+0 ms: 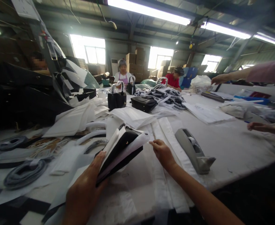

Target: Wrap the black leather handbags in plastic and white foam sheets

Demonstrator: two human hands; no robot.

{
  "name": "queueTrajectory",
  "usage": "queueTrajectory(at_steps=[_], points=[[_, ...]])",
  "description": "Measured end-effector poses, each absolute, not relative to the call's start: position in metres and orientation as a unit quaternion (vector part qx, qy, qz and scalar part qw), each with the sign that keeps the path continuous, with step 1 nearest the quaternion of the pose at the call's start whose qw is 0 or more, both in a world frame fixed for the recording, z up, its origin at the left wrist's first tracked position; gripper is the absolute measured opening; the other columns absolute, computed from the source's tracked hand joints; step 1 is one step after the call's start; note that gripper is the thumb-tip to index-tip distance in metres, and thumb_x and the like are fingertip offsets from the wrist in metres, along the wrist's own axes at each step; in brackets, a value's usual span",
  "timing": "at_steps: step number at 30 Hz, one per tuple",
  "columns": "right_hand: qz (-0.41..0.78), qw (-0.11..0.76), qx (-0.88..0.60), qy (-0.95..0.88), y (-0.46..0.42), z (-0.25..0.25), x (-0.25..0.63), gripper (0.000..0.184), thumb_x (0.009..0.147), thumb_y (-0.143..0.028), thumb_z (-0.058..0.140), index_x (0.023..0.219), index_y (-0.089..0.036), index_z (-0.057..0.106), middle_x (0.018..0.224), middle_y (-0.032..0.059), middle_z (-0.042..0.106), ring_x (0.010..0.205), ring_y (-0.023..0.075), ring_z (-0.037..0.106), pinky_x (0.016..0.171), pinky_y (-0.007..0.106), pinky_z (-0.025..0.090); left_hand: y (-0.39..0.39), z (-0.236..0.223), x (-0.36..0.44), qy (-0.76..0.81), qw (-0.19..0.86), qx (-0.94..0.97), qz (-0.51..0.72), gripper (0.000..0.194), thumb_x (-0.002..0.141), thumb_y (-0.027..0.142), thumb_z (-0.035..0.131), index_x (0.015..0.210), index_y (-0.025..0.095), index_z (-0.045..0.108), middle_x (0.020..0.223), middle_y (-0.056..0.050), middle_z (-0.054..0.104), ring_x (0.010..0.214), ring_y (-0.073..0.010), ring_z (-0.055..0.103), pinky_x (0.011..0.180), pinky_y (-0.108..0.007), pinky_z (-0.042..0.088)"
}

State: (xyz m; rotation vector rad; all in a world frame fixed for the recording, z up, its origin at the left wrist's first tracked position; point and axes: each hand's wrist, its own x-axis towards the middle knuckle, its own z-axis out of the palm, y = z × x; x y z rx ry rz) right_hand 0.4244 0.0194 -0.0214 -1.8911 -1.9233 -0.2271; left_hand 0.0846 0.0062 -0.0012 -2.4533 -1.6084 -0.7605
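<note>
A small black handbag (118,147) is tilted up in my left hand (85,184), whose fingers wrap its lower left end. White sheets lie against the bag, and a thin white sheet (137,140) sticks out between its black panels. Just right of that sheet's corner, my right hand (163,154) is closed in a pinch. Whatever lies between those fingertips is too small to make out. A grey tape dispenser (192,150) stands on the white table (221,153) to the right of my right hand. Under the bag, white paper strips (167,156) lie flat.
Black handbags (144,103) and a pile of wrapped straps (167,97) lie farther back. Coiled grey straps (26,173) and loose paper (69,120) cover the left. Another person's arm (247,73) reaches in at right; a second hand (256,126) is below. Two people (123,75) work opposite.
</note>
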Motion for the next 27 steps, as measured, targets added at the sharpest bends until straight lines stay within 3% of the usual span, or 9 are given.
queueTrajectory(at_steps=[3,9,13,15,18,22,23,27], points=[[-0.130,0.234,-0.686,-0.676,0.044,-0.003,0.459,0.034,0.095,-0.010,0.050,0.125,-0.020,0.063,0.116,0.0113,0.064,0.112,0.0230,0.058,0.098,0.037,0.048,0.009,-0.006,0.081,-0.522,0.060,-0.810,-0.262,0.083,0.087,0.022,0.063,0.154,0.035,0.015,0.141,-0.002,0.057,0.103,-0.0240,0.071,0.081,-0.029,0.058],[-0.137,0.224,-0.705,-0.659,0.109,0.031,0.515,0.026,0.095,-0.030,0.061,0.119,-0.019,0.061,0.126,0.0079,0.060,0.109,0.0229,0.061,0.093,0.046,0.052,0.017,-0.013,0.079,-0.516,0.068,-0.813,-0.261,0.080,0.088,0.024,0.060,0.154,0.035,0.016,0.139,-0.001,0.059,0.098,-0.0232,0.072,0.078,-0.028,0.059],[-0.108,0.239,-0.692,-0.673,0.098,0.032,0.477,0.031,0.094,-0.014,0.057,0.125,-0.013,0.060,0.137,0.0173,0.054,0.128,0.0320,0.049,0.106,0.057,0.038,0.019,-0.010,0.084,-0.527,0.068,-0.804,-0.268,0.081,0.086,0.023,0.062,0.154,0.033,0.019,0.140,-0.003,0.058,0.100,-0.0246,0.072,0.081,-0.031,0.059],[-0.067,0.241,-0.650,-0.718,0.071,0.022,0.431,0.032,0.095,-0.011,0.052,0.125,-0.015,0.062,0.134,0.0174,0.058,0.127,0.0296,0.050,0.108,0.049,0.038,0.020,-0.007,0.086,-0.532,0.069,-0.799,-0.272,0.082,0.085,0.021,0.064,0.153,0.032,0.021,0.139,-0.003,0.059,0.102,-0.0254,0.071,0.083,-0.032,0.059],[0.017,0.233,-0.574,-0.784,0.023,-0.003,0.355,0.029,0.095,-0.026,0.057,0.122,-0.025,0.065,0.124,0.0063,0.068,0.115,0.0214,0.060,0.101,0.034,0.047,0.019,-0.002,0.088,-0.531,0.068,-0.800,-0.271,0.084,0.082,0.019,0.068,0.153,0.030,0.023,0.137,-0.005,0.060,0.103,-0.0258,0.071,0.082,-0.032,0.059],[0.090,0.242,-0.541,-0.801,-0.001,-0.031,0.294,0.071,0.085,-0.049,0.067,0.144,-0.016,0.046,0.144,0.0158,0.052,0.135,0.0326,0.044,0.112,0.048,0.035,0.017,0.005,0.087,-0.539,0.066,-0.797,-0.264,0.082,0.082,0.018,0.069,0.151,0.028,0.026,0.139,-0.006,0.059,0.103,-0.0253,0.070,0.079,-0.029,0.059],[0.113,0.241,-0.518,-0.813,0.001,-0.033,0.292,0.074,0.084,-0.052,0.067,0.145,-0.017,0.045,0.146,0.0149,0.050,0.137,0.0327,0.041,0.114,0.049,0.031,0.017,0.006,0.086,-0.540,0.065,-0.798,-0.261,0.081,0.083,0.019,0.068,0.151,0.028,0.026,0.139,-0.006,0.059,0.104,-0.0253,0.070,0.080,-0.030,0.059],[0.154,0.222,-0.427,-0.863,0.008,-0.025,0.311,0.046,0.084,-0.040,0.071,0.127,-0.026,0.063,0.132,0.0013,0.064,0.129,0.0224,0.051,0.116,0.034,0.029,0.011,0.004,0.080,-0.506,0.064,-0.820,-0.261,0.083,0.081,0.014,0.067,0.152,0.028,0.025,0.142,-0.006,0.056,0.109,-0.0252,0.068,0.087,-0.032,0.057]])
